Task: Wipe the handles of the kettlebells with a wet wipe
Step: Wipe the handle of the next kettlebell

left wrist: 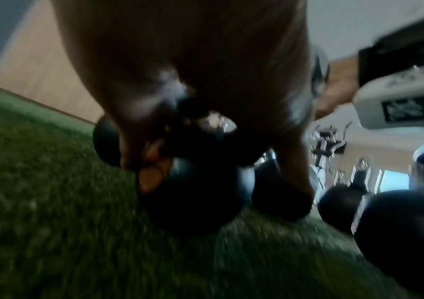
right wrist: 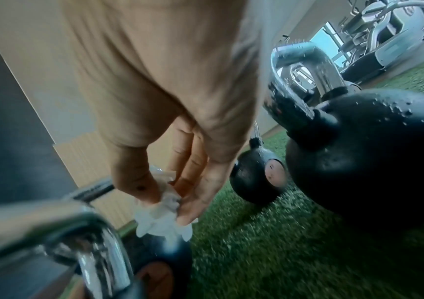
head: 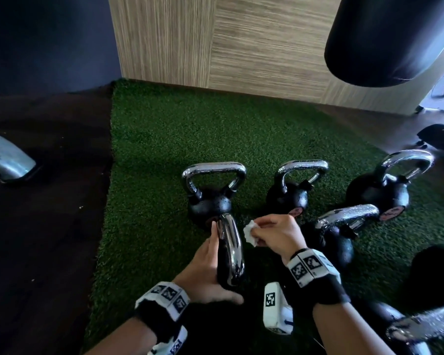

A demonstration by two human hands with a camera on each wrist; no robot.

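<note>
- The left hand (head: 210,275) is on the nearest kettlebell (head: 230,254), fingers lying straight along the left side of its chrome handle and the thumb stretched across beneath it; the hand rests against the metal with no curl around it.
- That kettlebell sits on the green turf (head: 164,139), its handle running near to far, edge-on in the head view.
- The right hand (head: 272,235) hangs just right of that handle, thumb and fingertips pinching a crumpled white wet wipe (head: 250,234).
- The wipe is close beside the chrome, and a gap shows between them in the head view; the right wrist view shows the wad (right wrist: 163,218) bunched under the thumb and fingers (right wrist: 193,204), clear of the handle below it.
- The two hands are apart, one on each side of the handle.
- Just beyond stands another kettlebell (head: 212,198) upright, its handle speckled with droplets.
- To the right, two more (head: 290,193) (head: 379,190) stand upright on the turf, and a nearer one (head: 336,234) leans with a wet, beaded handle.
- A further kettlebell (head: 426,326) shows at the near right edge.
- The left wrist view is blurred; it shows only dark round bodies beneath the hand.
- A black punching bag (head: 385,39) hangs at the far right before a wood-grain wall (head: 215,39).
</note>
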